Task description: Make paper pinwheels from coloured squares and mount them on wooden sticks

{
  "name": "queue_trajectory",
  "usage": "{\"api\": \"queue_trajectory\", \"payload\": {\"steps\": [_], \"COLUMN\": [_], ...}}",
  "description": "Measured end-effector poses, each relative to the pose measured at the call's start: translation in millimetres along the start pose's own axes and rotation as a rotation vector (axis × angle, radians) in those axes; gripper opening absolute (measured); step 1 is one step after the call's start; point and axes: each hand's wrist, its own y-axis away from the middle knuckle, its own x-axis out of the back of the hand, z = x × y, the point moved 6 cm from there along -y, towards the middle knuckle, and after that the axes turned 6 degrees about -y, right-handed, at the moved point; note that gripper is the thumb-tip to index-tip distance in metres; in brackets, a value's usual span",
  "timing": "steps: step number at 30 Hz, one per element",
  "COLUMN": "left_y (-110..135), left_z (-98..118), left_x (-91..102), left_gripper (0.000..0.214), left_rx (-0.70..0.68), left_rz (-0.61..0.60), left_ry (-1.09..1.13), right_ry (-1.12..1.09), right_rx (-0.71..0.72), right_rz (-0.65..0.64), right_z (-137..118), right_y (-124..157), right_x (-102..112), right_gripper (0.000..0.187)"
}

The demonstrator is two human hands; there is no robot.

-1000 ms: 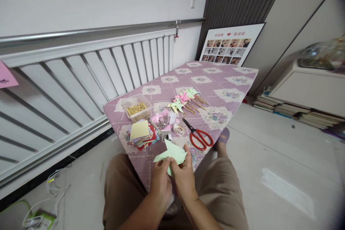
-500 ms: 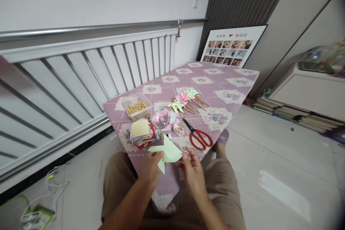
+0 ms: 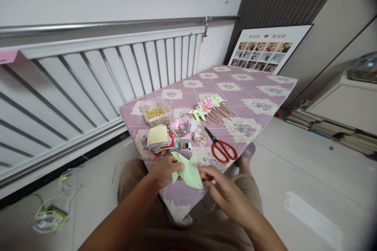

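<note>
- while the left hand (image 3: 165, 170) pinches the pale green paper pinwheel (image 3: 191, 173), the right hand (image 3: 228, 194) sits at its edge, thumb apart from fingers; whether it touches, i cannot tell.
- the pinwheel is above the floral tablecloth's (image 3: 183, 195) near corner.
- likely feather-light, springy, easily creased: best gripped near its centre, sparing the pointed tips.

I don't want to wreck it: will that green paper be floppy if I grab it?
The green paper probably feels light, being thin. It's likely bendy but not limp, since it sticks out past the left hand. Its pointed corners might crease if squeezed.
</note>
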Motion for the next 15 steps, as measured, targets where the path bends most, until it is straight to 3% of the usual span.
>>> {"api": "queue_trajectory", "payload": {"steps": [4,7,15], "left_y": [1.1,2.9,4.3], "left_z": [3.2,5.7,4.3], "left_x": [-2.9,-6.8,-12.3], "left_gripper": [0.012,0.007,0.010], "left_rx": [-0.031,-0.048,-0.080], "left_rz": [-0.069,-0.106,-0.071], "left_ry": [-0.030,-0.069,-0.264], "right_ry": [0.127,0.089,-0.082], "right_rx": [0.038,0.021,-0.101], "right_rz": [-0.104,-0.128,-0.064], "right_z": [-12.1,-10.5,13.7], "right_y": [-5.4,-10.1,-10.1], "right_x": [-2.4,0.0,0.5], "right_gripper": [0.030,0.017,0.017]}}
